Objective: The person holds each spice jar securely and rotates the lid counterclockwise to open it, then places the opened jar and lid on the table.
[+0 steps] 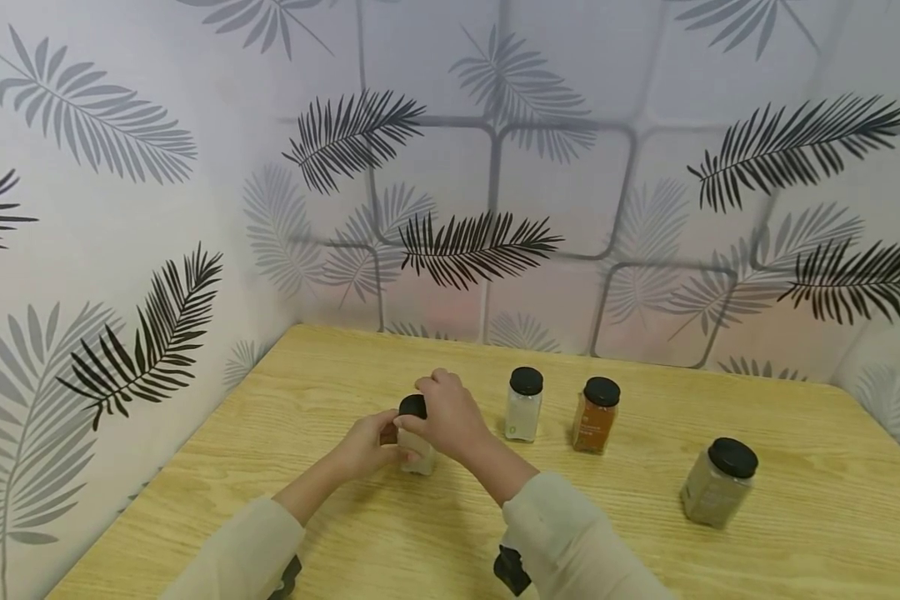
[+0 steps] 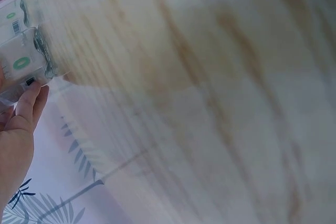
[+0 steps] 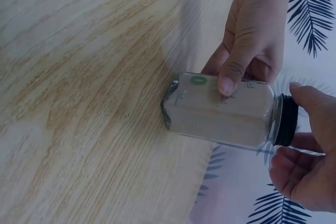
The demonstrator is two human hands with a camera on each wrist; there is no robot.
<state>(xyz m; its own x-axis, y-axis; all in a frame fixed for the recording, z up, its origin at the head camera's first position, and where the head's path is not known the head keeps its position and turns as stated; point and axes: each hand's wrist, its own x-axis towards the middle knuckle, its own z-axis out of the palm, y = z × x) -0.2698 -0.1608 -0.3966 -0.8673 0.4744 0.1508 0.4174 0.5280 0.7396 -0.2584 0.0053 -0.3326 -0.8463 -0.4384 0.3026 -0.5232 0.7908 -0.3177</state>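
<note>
A clear square jar of pale powder (image 3: pixel 231 116) with a black lid (image 3: pixel 287 120) stands on the table, left of the other jars in the head view. My left hand (image 1: pixel 366 450) grips its body, thumb across the front face in the right wrist view. From above, my right hand (image 1: pixel 450 414) pinches the black lid between thumb and fingers. A green mark shows on the jar's side (image 2: pixel 23 59) in the left wrist view, where the left hand's fingers (image 2: pixel 27 106) lie near its base. Part of the jar is hidden behind my right hand in the head view.
Right of my hands stand a jar of whitish powder (image 1: pixel 523 412), a jar of orange-red spice (image 1: pixel 594 425) and, nearer the front, a wider beige jar (image 1: pixel 712 492). All have black lids. The wooden table (image 1: pixel 330 358) meets a leaf-patterned wall (image 1: pixel 435 308) behind and at the left.
</note>
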